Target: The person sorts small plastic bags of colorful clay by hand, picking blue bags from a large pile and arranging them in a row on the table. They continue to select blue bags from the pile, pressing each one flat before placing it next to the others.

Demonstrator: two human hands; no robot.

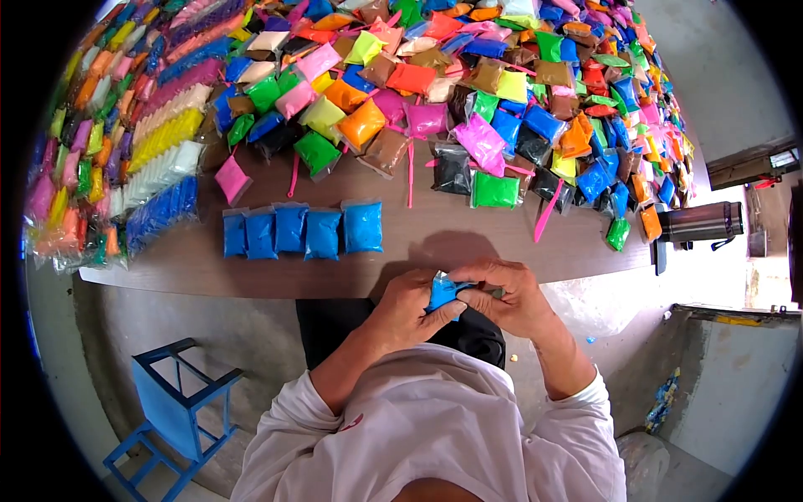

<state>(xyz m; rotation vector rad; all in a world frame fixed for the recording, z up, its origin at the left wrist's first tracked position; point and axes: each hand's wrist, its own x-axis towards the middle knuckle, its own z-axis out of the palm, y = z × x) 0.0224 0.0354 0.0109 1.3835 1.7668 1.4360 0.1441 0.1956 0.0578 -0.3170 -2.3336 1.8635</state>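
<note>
A small clear packet of blue clay-like material [442, 290] is between my two hands, just off the table's front edge. My left hand [408, 308] is closed around its left side, thumb laid across the bottom. The fingers of my right hand [507, 294] pinch its right side and top corner. Part of the packet is hidden behind the fingers. On the table to the left, several similar blue packets [305, 230] lie side by side in a row.
A heap of many-coloured packets [435, 92] covers the table's [335, 184] far side, with pink plastic sticks [548, 213] among them. Stacked packets [163, 159] stand at the left. A metal flask [701, 222] is at the right edge; a blue stool [171, 406] stands on the floor.
</note>
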